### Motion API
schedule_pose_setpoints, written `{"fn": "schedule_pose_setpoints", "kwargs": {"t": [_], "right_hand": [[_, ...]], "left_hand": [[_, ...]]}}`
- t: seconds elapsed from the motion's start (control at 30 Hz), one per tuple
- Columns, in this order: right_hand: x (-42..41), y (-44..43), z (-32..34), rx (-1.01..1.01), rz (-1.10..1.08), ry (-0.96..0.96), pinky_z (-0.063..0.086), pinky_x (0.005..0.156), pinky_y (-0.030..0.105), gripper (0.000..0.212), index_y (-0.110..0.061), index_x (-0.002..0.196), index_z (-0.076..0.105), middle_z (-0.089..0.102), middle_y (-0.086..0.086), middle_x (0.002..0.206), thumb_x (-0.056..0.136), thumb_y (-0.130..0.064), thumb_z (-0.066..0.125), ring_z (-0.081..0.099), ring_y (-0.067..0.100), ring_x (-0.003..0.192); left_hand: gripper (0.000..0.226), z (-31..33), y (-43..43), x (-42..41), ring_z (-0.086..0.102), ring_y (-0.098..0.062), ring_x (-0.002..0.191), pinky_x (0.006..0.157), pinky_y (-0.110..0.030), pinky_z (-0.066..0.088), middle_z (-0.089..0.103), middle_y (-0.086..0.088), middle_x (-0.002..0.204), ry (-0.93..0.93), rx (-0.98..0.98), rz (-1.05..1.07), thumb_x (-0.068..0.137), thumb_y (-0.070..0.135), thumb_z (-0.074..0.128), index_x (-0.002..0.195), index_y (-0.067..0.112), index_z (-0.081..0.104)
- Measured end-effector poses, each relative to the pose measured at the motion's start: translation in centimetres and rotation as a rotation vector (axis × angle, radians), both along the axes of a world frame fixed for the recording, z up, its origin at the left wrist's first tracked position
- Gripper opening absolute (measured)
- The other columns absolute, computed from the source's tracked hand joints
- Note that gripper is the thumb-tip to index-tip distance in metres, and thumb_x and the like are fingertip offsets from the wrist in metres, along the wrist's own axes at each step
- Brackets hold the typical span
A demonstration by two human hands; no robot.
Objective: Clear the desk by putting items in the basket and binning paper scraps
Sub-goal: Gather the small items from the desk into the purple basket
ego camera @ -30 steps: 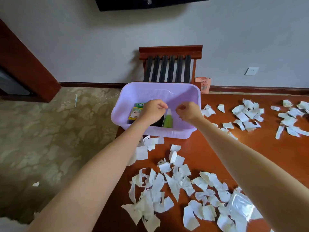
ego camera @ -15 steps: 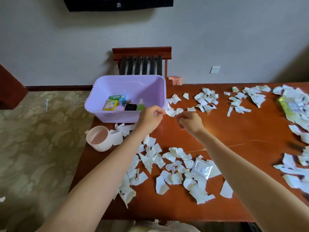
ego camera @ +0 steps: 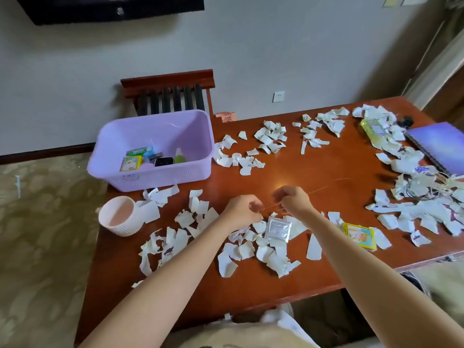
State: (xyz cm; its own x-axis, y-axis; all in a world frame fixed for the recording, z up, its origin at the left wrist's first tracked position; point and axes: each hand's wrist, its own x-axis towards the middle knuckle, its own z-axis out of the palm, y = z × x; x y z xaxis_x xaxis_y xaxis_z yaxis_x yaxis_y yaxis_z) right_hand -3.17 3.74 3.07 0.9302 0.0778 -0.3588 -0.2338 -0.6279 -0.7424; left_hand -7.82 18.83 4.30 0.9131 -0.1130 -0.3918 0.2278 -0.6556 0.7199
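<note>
Both the left hand (ego camera: 242, 209) and right hand (ego camera: 292, 200) hover mid-frame, fingers curled; whether they pinch anything, I cannot tell. Purple basket (ego camera: 150, 179) sits upper left; paper scraps (ego camera: 227, 266) litter the desk (ego camera: 326, 172).

thin pale line (ego camera: 329, 185) running right from the curled fingers (ego camera: 280, 196), thread or scratch unclear, flat purple notebook (ego camera: 439, 144) far right of them cut by the edge, black wall screen (ego camera: 113, 8) above cropped
</note>
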Motion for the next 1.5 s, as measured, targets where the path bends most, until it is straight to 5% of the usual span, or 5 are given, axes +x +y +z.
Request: {"fn": "schedule_pose_setpoints", "kwargs": {"t": [0.23,0.53,0.97,1.23,1.5], "right_hand": [[-0.7,-7.6,0.4,-0.696,0.451,-0.066,0.044,0.099,0.033,0.045,-0.021,0.121,0.058,0.047,0.004,0.132,0.083,0.001,0.054,0.042,0.024,0.125],[-1.3,-15.3,-0.9,-0.942,0.621,0.183,0.041,0.098,0.04,0.105,-0.027,0.145,0.016,0.034,0.009,0.138,0.064,-0.023,0.083,0.036,0.029,0.128],[2.8,-15.1,-0.6,-0.775,0.652,-0.008,0.049,0.066,0.028,0.059,-0.02,0.125,0.047,0.062,0.001,0.109,0.072,-0.033,0.07,0.061,0.022,0.096],[6.7,-9.2,2.8,-0.354,0.584,0.08,0.048,0.07,0.022,0.053,-0.016,0.126,0.045,0.054,0.005,0.115,0.084,-0.041,0.065,0.054,0.016,0.094],[9.3,0.6,5.8,0.263,0.285,0.26,0.048,0.059,0.022,0.04,-0.017,0.127,0.046,0.056,0.006,0.093,0.093,-0.038,0.052,0.057,0.014,0.076]], "left_hand": [[0.047,-1.6,-4.5,0.9,0.053,-0.017,0.105,0.081,-0.023,0.047,0.054,-0.004,0.126,0.057,0.152,-0.26,0.081,0.008,0.066,0.125,0.019,0.054],[0.051,-4.5,-7.5,1.4,0.04,-0.026,0.125,0.102,-0.036,0.036,0.043,-0.004,0.134,-0.051,0.641,-0.476,0.083,0.025,0.065,0.13,0.028,0.043],[0.04,-3.5,-8.0,3.1,0.052,-0.023,0.116,0.107,-0.048,0.029,0.059,0.0,0.122,0.042,0.618,-0.354,0.082,0.032,0.069,0.119,0.021,0.059],[0.034,-0.7,-4.7,4.1,0.037,-0.01,0.058,0.055,-0.022,0.03,0.041,0.004,0.068,0.117,0.214,-0.076,0.082,0.03,0.069,0.065,0.016,0.043],[0.036,4.1,3.8,4.9,0.057,-0.008,0.065,0.061,-0.021,0.047,0.057,0.004,0.103,0.014,0.119,0.242,0.091,0.037,0.057,0.121,0.017,0.05]]}}
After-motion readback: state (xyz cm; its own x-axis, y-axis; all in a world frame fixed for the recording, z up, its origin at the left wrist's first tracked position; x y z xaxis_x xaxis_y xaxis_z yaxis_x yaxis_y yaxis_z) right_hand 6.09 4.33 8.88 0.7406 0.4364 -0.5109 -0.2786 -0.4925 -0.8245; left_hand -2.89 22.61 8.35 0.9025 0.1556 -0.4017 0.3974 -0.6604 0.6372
